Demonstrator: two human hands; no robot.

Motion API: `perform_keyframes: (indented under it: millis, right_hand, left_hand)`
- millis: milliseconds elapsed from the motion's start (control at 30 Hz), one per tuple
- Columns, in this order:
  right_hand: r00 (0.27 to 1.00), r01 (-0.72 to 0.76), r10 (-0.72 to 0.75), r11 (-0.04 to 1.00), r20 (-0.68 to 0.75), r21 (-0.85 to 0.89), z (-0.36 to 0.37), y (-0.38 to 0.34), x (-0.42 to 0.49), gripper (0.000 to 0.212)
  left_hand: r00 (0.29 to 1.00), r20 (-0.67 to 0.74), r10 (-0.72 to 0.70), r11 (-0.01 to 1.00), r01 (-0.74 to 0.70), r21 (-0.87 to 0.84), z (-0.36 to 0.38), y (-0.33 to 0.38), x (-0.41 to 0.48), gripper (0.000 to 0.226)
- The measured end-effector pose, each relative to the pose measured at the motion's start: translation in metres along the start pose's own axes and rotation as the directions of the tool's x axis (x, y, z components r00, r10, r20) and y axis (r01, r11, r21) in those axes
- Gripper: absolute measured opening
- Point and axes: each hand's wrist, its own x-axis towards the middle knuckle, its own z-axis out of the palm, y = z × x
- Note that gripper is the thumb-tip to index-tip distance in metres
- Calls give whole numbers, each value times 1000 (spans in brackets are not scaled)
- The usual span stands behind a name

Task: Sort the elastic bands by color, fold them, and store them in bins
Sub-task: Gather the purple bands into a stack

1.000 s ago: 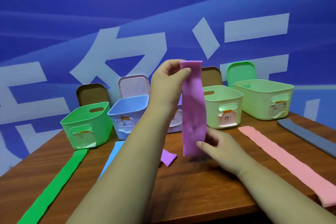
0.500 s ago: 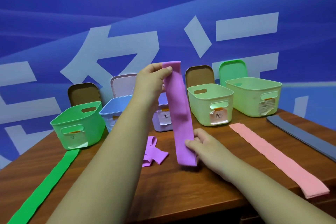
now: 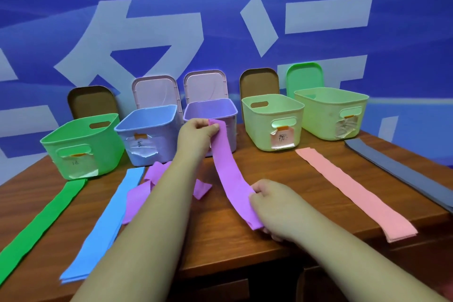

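A purple elastic band (image 3: 229, 174) stretches between my hands over the wooden table (image 3: 282, 179). My left hand (image 3: 196, 136) pinches its far end just in front of the purple bin (image 3: 210, 110). My right hand (image 3: 272, 206) grips its near end close to the tabletop. More purple bands (image 3: 144, 189) lie crumpled under my left forearm. Flat on the table lie green bands (image 3: 41, 220), blue bands (image 3: 107, 220), pink bands (image 3: 350, 191) and grey bands (image 3: 402, 174).
Along the back stand a green bin (image 3: 81, 144), a blue bin (image 3: 147, 130), a pale green bin (image 3: 272, 122) and a larger pale green bin (image 3: 331, 110), each with a lid leaning on the blue wall behind. The table's front edge is near me.
My left hand has come down from chest height to just in front of the purple bin, so the purple band now slopes low over the table. My right hand still holds the near end.
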Motion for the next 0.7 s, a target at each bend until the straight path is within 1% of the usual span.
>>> perform_keyframes:
  millis: [67, 133, 200, 267, 333, 433, 567, 700]
  right_hand:
    - [1000, 16, -16, 996, 1, -83, 0, 2, -2, 27]
    - [1000, 19, -16, 991, 21, -132, 1, 3, -2, 27]
    - [999, 7, -2, 991, 35, -135, 3, 2, -1, 29]
    - [999, -5, 9, 993, 34, -122, 4, 0, -1, 32]
    - [999, -31, 35, 993, 33, -110, 5, -3, -3, 40]
    - [997, -58, 62, 994, 45, -96, 4, -7, -6, 49]
    - [996, -81, 85, 990, 33, -113, 5, -12, -9, 50]
    - [995, -96, 102, 979, 23, -181, 6, -15, -8, 47]
  left_hand:
    - [1000, -11, 19, 998, -18, 66, 2, -14, 1, 14]
    - [999, -6, 34, 985, -32, 171, 5, -28, 0, 14]
    - [999, 17, 29, 953, -33, 302, 9, -40, 2, 13]
    - [999, 18, 29, 922, -34, 386, 11, -47, 2, 11]
    - [999, -9, 33, 911, -26, 412, 11, -53, 6, 11]
    - [999, -38, -6, 921, 20, 388, 10, -60, 10, 13]
    - [999, -42, -28, 929, 41, 368, 10, -66, 14, 18]
    - [998, 0, -61, 909, 56, 412, 12, -64, 13, 18]
